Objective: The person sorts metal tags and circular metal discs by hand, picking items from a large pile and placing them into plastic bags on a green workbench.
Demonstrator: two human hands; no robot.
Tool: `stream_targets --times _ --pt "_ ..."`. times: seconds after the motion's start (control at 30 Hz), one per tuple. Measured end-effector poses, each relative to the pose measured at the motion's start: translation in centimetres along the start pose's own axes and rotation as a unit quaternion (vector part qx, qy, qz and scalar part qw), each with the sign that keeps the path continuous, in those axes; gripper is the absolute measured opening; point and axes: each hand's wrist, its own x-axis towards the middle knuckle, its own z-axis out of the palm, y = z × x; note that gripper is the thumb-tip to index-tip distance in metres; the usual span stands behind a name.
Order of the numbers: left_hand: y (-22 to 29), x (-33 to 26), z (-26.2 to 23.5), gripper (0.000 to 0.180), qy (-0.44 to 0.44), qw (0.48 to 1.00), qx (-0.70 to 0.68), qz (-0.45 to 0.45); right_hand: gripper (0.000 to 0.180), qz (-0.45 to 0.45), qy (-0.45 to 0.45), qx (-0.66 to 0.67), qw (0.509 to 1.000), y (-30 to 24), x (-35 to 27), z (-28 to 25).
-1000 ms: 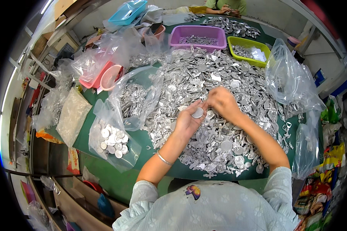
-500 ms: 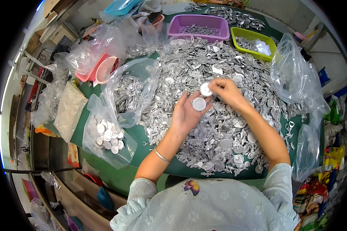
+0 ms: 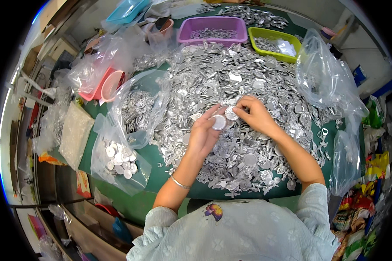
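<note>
My left hand (image 3: 203, 134) has a plain round silver metal disc (image 3: 219, 122) held between its thumb and fingers, palm turned up. Just right of it, my right hand (image 3: 256, 115) pinches a second round silver medallion (image 3: 231, 113) with a patterned face, between thumb and fingertips. The two discs are very close together; whether they touch I cannot tell. Both hands are above a large heap of small silver metal pieces (image 3: 248, 78), among them round discs and openwork shapes.
At the back are a purple basin (image 3: 212, 41) and a yellow-green basin (image 3: 275, 55) with metal parts. To the left lie a clear bag of plain discs (image 3: 143, 170), a bag of openwork pieces (image 3: 139, 98) and a pink scoop (image 3: 93, 92). Clear plastic bags (image 3: 320, 74) lie right.
My left hand has tilted its disc and drawn its fingers closer together. My right hand's medallion has turned and come down beside it. The whole view has shifted slightly.
</note>
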Motion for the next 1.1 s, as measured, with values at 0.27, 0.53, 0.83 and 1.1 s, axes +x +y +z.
stream_targets --times 0.27,0.53,0.83,1.1 --pt "1.5 1.3 -1.2 0.038 0.105 0.96 0.216 0.147 0.011 0.004 0.114 -0.156 0.981 2.3 -3.2 -3.6" --pt "1.8 2.6 0.9 0.03 0.038 0.977 0.211 0.0 0.014 -0.041 0.156 -0.303 0.939 7.6 2.6 -4.8" --pt "2.5 2.4 -0.6 0.046 0.123 0.785 0.549 0.26 0.013 0.089 0.23 0.084 0.965 4.5 -1.2 -5.6" --pt "-1.9 1.8 3.3 0.042 -0.08 0.527 0.806 0.257 0.024 0.067 0.21 -0.196 0.956 7.2 3.7 -6.5"
